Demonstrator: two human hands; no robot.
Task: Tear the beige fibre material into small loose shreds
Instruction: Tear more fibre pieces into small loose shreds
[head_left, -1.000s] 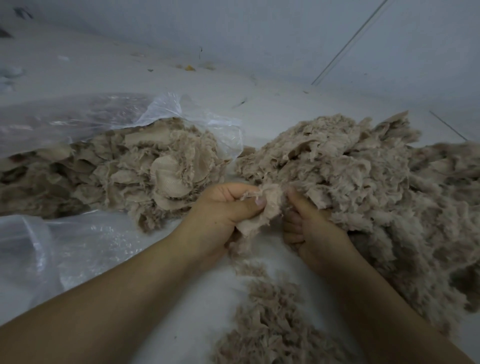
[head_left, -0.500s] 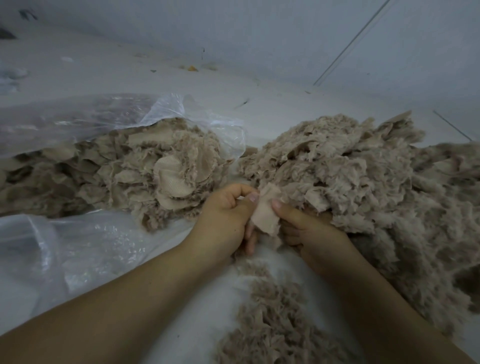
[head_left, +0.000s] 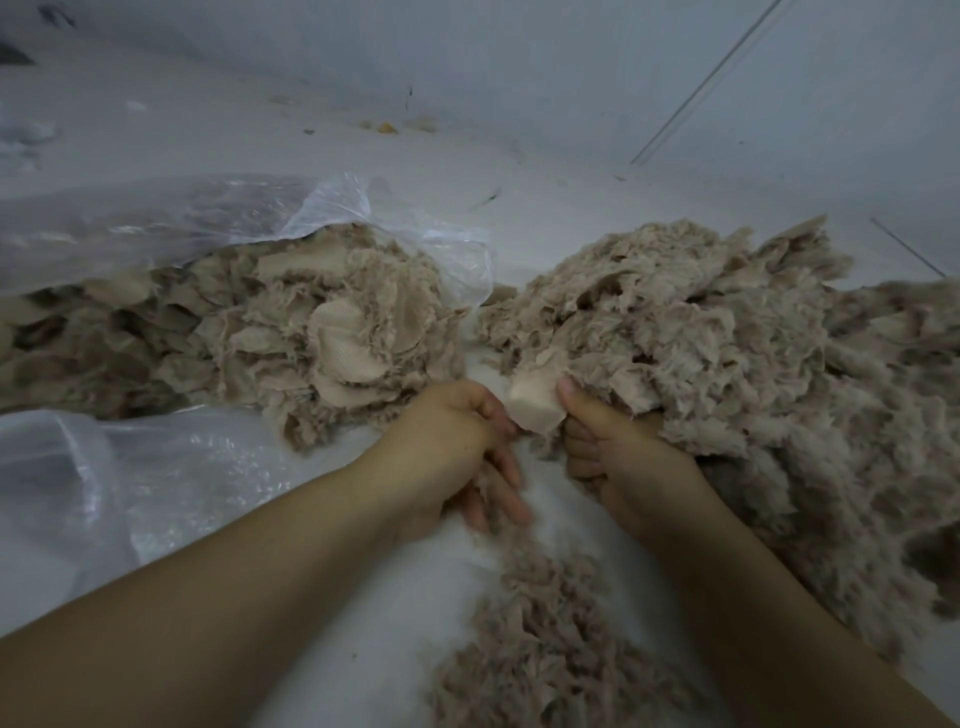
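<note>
Right hand (head_left: 618, 462) is pinching a soft, light beige fibre piece (head_left: 535, 408) by its edge; left hand (head_left: 457, 447) is hanging loose-fingered, holding nothing visible. Probably tearing easily.

Dim, flat, bluish light with only soft shadows. Faint glare sits on the crinkled clear plastic bag (head_left: 291, 218); right of it, the left hand's fingers (head_left: 498, 483) are motion-blurred. Wide-angle bending shows towards the edges.
</note>
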